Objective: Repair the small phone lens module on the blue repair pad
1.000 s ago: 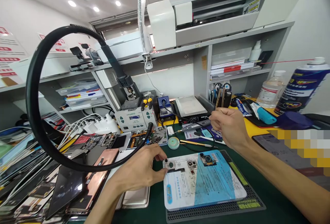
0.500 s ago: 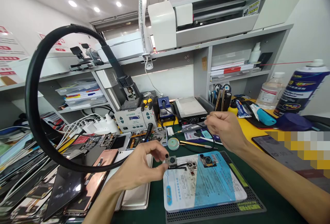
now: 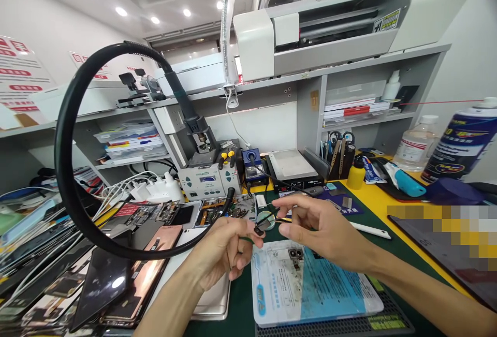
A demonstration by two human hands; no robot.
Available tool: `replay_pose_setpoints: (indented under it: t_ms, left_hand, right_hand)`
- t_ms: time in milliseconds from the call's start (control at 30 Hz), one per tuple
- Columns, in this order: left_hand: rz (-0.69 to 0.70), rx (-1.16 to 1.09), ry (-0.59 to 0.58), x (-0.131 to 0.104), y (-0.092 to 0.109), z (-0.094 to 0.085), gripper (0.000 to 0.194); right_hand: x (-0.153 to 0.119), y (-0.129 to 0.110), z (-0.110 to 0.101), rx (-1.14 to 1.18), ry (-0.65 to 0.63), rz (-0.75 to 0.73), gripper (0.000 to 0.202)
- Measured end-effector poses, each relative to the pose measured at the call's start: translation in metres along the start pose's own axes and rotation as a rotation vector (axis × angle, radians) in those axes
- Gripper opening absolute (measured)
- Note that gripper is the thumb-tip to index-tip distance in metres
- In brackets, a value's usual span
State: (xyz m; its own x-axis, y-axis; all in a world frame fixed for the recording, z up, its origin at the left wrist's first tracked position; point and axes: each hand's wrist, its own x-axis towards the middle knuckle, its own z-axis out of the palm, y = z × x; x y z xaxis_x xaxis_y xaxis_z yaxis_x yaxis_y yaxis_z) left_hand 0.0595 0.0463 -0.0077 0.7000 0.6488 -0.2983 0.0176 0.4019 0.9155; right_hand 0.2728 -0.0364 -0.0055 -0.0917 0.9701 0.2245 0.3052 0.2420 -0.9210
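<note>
Between the thumb and fingers of my left hand is a small dark camera module, tilted up above the back edge of the pad. My right hand is just right of it, thumb and index finger apart, with no object plainly held. A dark thin strip shows between the two hands. Below them lies a blue and white pad on a black perforated mat. A small metal camera part rests on the pad. Another dark part is mostly hidden under my right hand.
Phones and a copper-coloured panel crowd the left. A thick black hose loops over them. Behind stand a rework station and a heating plate. A white tool lies at the right, near a spray can.
My right hand has come down and left, close to my left hand, and its fingers have opened. My left hand has turned the camera module on edge. The view has shifted slightly.
</note>
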Motion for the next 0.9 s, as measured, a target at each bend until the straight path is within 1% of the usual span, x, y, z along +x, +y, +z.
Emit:
replay_pose_setpoints:
  t_ms: [133, 300, 367, 433, 633, 700, 767, 833, 900]
  left_hand:
    - [-0.013, 0.017, -0.004, -0.001, 0.0001, 0.0007, 0.023]
    - [-0.024, 0.045, -0.054, -0.0013, 0.0011, 0.0002, 0.022]
    - [-0.031, 0.051, -0.07, -0.0011, 0.001, -0.0003, 0.023]
    - [-0.034, 0.055, -0.086, -0.0006, 0.0008, -0.0007, 0.025]
    - [-0.027, 0.091, -0.12, 0.0021, 0.0003, -0.002, 0.035]
    - [-0.014, 0.136, -0.109, 0.0029, 0.0005, -0.0037, 0.042]
    - [0.02, 0.198, -0.074, 0.003, 0.0013, -0.006, 0.048]
    - [0.099, 0.27, -0.008, 0.0016, 0.003, -0.0081, 0.049]
    - [0.224, 0.351, 0.066, -0.0021, 0.0049, -0.0085, 0.042]
  right_hand:
    - [-0.0007, 0.0, 0.0006, -0.047, 0.0, -0.05, 0.026]
    - [-0.0007, -0.0016, 0.0033, -0.022, -0.026, -0.015, 0.024]
    - [-0.0003, -0.0018, 0.0049, -0.014, -0.036, -0.027, 0.021]
    - [0.0005, -0.0018, 0.006, 0.01, -0.039, -0.036, 0.02]
    - [0.003, -0.0037, 0.0072, 0.104, -0.018, -0.002, 0.024]
    - [0.0037, -0.006, 0.0067, 0.117, -0.016, 0.041, 0.023]
    - [0.005, -0.0079, 0.0055, 0.093, -0.006, 0.093, 0.021]
    - [0.007, -0.0083, 0.0038, 0.046, 0.019, 0.141, 0.019]
    - [0.0091, -0.0068, 0.0018, 0.041, 0.053, 0.211, 0.022]
